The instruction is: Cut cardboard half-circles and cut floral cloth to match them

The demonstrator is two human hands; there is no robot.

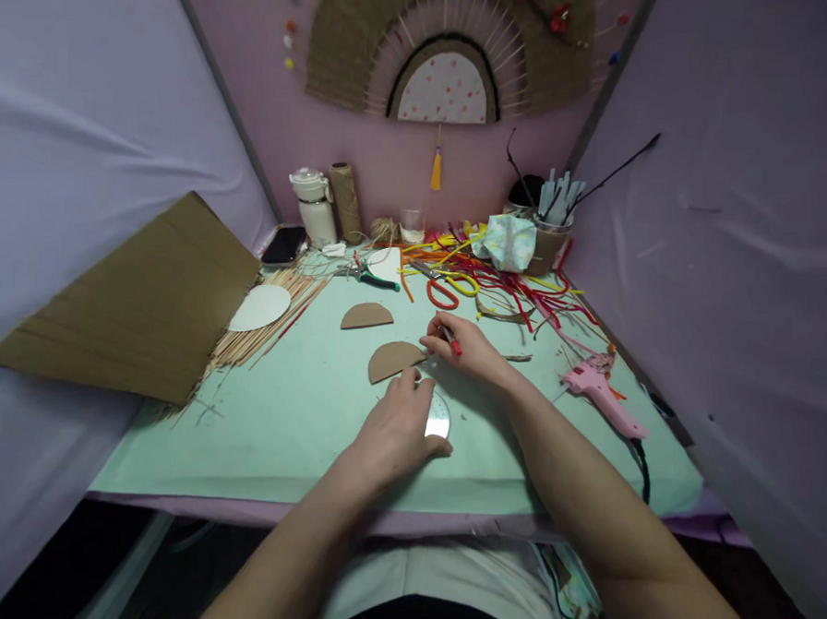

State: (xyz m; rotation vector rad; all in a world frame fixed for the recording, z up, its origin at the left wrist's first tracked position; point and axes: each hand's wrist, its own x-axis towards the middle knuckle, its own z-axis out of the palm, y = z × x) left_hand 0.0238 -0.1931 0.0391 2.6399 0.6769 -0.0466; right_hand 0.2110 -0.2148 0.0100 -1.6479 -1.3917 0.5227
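My left hand grips a clear, half-round protractor near the front of the table, thumb at its lower end and fingers at its upper end. The hand covers part of it. Just above these fingertips lies a brown cardboard half circle. A red pen is pinched in my right hand, whose fingertips are by the cardboard's right corner; the pen's tip is hard to make out. Farther back rests a smaller cardboard half circle.
Scissors, green-handled pliers and colourful pipe cleaners lie at the back. A pink glue gun is at right. On the left, a cardboard sheet leans over thin sticks. A cardboard fan hangs behind.
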